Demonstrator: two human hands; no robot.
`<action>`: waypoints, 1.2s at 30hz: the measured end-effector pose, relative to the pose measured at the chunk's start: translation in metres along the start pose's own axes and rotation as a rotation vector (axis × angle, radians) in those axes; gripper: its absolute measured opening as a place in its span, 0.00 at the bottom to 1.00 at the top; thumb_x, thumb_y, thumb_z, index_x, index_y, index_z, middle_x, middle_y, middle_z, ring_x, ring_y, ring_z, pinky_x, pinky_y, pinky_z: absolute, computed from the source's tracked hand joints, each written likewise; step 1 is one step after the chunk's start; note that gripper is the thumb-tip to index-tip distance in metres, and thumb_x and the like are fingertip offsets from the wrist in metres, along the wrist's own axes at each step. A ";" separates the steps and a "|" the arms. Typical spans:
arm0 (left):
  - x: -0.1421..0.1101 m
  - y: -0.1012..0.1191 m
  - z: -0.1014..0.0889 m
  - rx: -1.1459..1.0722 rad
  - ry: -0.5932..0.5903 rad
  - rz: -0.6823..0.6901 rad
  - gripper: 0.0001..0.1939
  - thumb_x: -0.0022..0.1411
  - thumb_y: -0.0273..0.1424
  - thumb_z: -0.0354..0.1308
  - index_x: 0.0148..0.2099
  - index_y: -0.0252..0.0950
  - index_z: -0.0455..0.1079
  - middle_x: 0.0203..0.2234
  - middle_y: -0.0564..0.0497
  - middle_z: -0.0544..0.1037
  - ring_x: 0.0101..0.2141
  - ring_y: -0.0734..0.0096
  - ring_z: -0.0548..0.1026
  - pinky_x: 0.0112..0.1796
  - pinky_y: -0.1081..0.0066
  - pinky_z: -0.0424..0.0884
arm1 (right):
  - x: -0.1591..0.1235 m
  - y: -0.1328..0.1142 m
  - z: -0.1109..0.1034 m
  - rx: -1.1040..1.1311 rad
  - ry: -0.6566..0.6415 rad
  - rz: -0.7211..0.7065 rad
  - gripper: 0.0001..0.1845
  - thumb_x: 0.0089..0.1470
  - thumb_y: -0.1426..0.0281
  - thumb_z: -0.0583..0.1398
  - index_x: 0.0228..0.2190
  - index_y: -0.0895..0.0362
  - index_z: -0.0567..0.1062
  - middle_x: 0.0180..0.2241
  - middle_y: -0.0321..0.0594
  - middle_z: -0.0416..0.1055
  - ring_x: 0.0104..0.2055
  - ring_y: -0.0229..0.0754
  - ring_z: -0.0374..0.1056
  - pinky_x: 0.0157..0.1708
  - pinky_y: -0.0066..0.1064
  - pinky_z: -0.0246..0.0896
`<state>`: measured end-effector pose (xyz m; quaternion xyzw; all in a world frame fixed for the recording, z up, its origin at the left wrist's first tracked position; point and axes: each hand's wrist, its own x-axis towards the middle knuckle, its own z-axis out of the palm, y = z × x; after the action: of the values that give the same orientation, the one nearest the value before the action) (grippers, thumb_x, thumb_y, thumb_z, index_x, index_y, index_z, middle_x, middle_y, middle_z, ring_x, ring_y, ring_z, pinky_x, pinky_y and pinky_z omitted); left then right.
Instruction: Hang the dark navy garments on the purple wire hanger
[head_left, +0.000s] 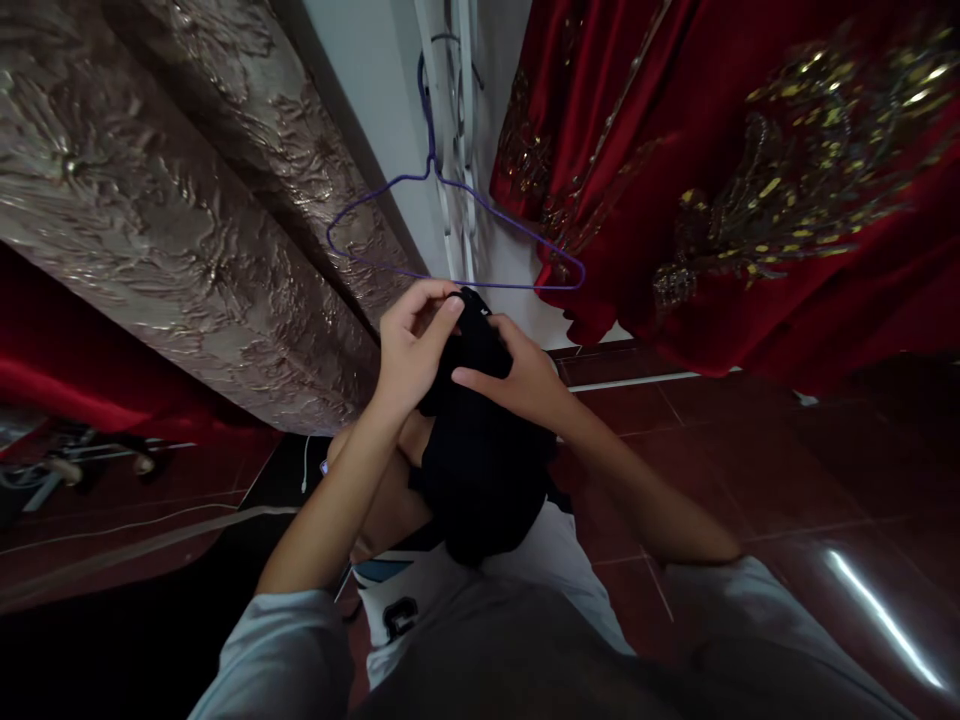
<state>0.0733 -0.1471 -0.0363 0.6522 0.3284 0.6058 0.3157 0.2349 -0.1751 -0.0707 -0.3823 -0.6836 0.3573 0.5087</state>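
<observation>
A black garment [480, 450] lies bunched over my lap, its upper end raised in front of me. What kind of garment it is cannot be told from its folds. My left hand [416, 340] pinches its top edge between thumb and fingers, near a small white mark on the cloth. On the other side my right hand [517, 375] grips the cloth, thumb in front and fingers partly hidden behind it. Just beyond both hands a purple wire hanger [469, 185] hangs with no clothing on it.
The hanger's hook is at a white metal rack [466, 120] by the wall. Patterned beige fabric [187, 220] hangs at the left, red fabric with gold sequins [712, 200] at the right. Dark red tiles [712, 470] cover the floor. A pale cable [187, 512] runs at lower left.
</observation>
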 end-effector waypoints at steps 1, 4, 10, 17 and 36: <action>0.003 0.005 0.003 0.049 -0.012 0.075 0.15 0.66 0.45 0.65 0.42 0.38 0.76 0.44 0.47 0.77 0.47 0.63 0.76 0.47 0.67 0.76 | 0.004 -0.002 0.004 0.068 -0.046 0.022 0.28 0.52 0.58 0.69 0.51 0.54 0.70 0.52 0.44 0.73 0.54 0.48 0.68 0.55 0.40 0.64; 0.006 0.002 0.001 0.119 -0.135 0.085 0.17 0.69 0.47 0.61 0.44 0.38 0.74 0.47 0.45 0.77 0.52 0.59 0.75 0.54 0.62 0.72 | 0.016 -0.009 0.014 0.361 -0.086 0.120 0.19 0.54 0.63 0.63 0.47 0.54 0.71 0.46 0.41 0.75 0.50 0.45 0.70 0.51 0.37 0.66; -0.017 -0.044 -0.040 0.179 -0.634 -0.323 0.34 0.72 0.58 0.41 0.40 0.36 0.77 0.35 0.46 0.81 0.41 0.56 0.79 0.46 0.61 0.75 | 0.043 -0.037 -0.010 0.661 -0.129 0.490 0.13 0.40 0.68 0.66 0.29 0.56 0.69 0.26 0.32 0.66 0.27 0.36 0.64 0.28 0.28 0.60; -0.020 -0.065 -0.107 0.526 -0.808 -0.333 0.16 0.63 0.44 0.66 0.35 0.36 0.79 0.27 0.49 0.80 0.27 0.64 0.75 0.32 0.70 0.68 | 0.083 0.009 -0.025 0.088 0.006 -0.053 0.17 0.39 0.79 0.61 0.35 0.57 0.73 0.34 0.37 0.73 0.38 0.42 0.71 0.41 0.34 0.68; 0.019 -0.060 -0.164 0.820 -0.328 0.055 0.09 0.61 0.34 0.53 0.35 0.38 0.72 0.49 0.40 0.78 0.54 0.48 0.71 0.63 0.47 0.58 | 0.067 0.036 -0.091 -0.426 0.140 -0.111 0.19 0.61 0.56 0.60 0.24 0.54 0.68 0.24 0.36 0.62 0.29 0.40 0.58 0.35 0.34 0.58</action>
<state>-0.0923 -0.0945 -0.0627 0.8195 0.4698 0.3221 0.0627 0.3165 -0.0899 -0.0535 -0.4665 -0.7267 0.1491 0.4817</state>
